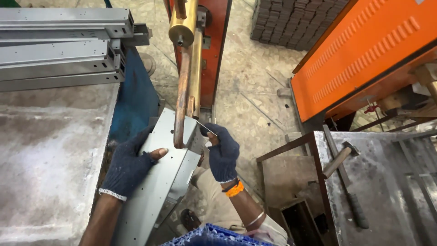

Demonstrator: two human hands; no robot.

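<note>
Both gloved hands — left hand (129,166), right hand (223,152) — grip the grey metal channel (159,182) under the copper welder arm (182,91).

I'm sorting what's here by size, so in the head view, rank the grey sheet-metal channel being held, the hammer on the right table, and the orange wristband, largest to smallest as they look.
1. Grey sheet-metal channel, nearest the camera
2. Hammer
3. Orange wristband
</note>
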